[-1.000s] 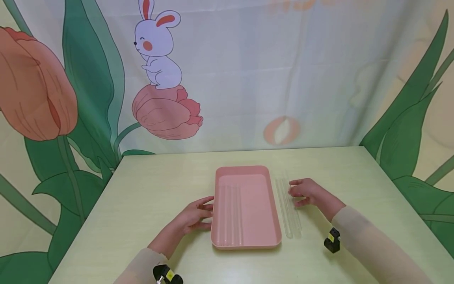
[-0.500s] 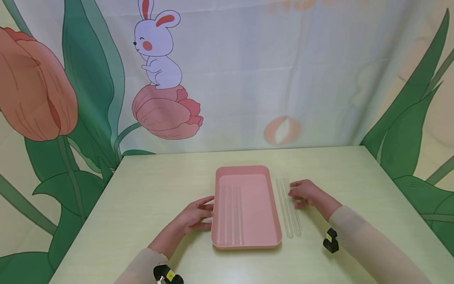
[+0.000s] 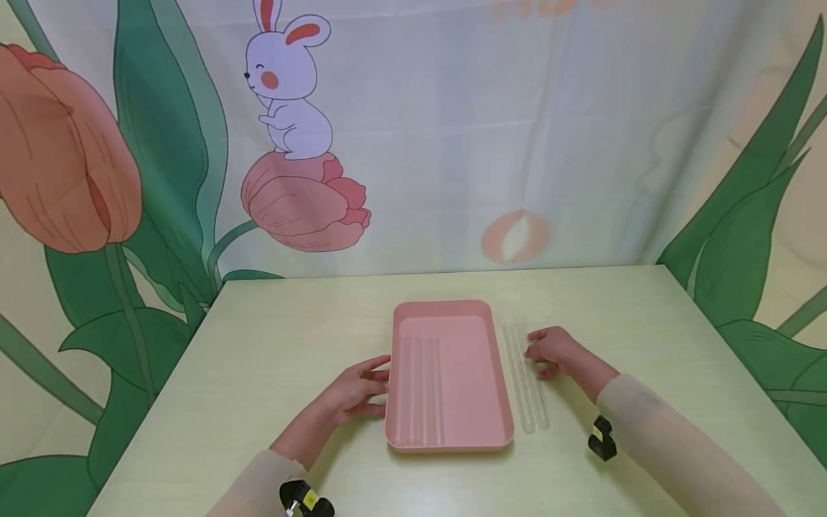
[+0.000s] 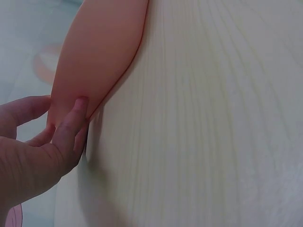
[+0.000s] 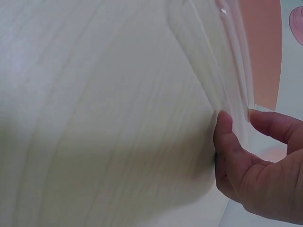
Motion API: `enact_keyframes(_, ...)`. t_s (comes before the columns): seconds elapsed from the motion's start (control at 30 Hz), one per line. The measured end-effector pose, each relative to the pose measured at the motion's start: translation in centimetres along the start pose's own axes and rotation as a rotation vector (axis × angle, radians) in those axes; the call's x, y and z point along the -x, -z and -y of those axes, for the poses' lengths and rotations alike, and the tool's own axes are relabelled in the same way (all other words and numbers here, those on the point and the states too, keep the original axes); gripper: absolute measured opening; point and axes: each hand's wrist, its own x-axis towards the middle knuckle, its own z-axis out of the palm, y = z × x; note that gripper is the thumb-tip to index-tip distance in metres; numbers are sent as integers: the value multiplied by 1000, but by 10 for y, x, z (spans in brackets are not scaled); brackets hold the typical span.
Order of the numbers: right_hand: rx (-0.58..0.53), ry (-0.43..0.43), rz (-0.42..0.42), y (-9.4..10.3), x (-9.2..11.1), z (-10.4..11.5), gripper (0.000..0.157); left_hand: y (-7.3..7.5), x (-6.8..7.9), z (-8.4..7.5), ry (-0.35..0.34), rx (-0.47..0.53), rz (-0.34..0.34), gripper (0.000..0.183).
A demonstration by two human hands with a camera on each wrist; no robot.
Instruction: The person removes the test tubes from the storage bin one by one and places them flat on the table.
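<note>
A pink tray lies on the table, with clear test tubes lengthwise along its left side. My left hand rests against the tray's left wall, fingers spread; in the left wrist view, thumb and fingertips touch the outside of the pink wall. Just right of the tray, two more clear test tubes lie side by side, rounded ends toward me. With thumb and index finger on either side, my right hand pinches the right-hand tube near its upper half.
The pale wood-grain table extends around the tray. Behind it hangs a printed cloth with a rabbit and tulips. Black wrist cameras sit at both sleeves.
The two tubes beside the tray shifted slightly and then came to lie still. My right hand and forearm drew a little leftward, fingers closer together. The left hand and tray stayed put.
</note>
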Motion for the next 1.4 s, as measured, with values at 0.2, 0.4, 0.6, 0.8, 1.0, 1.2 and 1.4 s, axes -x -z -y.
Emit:
enact_keyframes(0.2,15,-3,-16,-3,3,1,62,0,0,1,-2,5,3,66)
enact_keyframes(0.4,22,-1,-18,-6,9,5,61,1,-1,1,-2,7,0,65)
enact_keyframes(0.6,21,-4,-6,-4,8,5,60,1,-1,-1,1,5,3,65)
enact_keyframes(0.8,34,-13,16,-3,8,6,61,0,0,0,12,-1,-5,65)
enact_keyframes(1.0,42,-20,17,-1,10,8,61,0,1,1,7,-2,-6,65)
enact_keyframes(1.2,44,8,16,5,19,19,60,0,1,1,-1,2,-3,65)
enact_keyframes(1.4,42,78,35,18,32,36,62,1,0,2,-5,8,3,66)
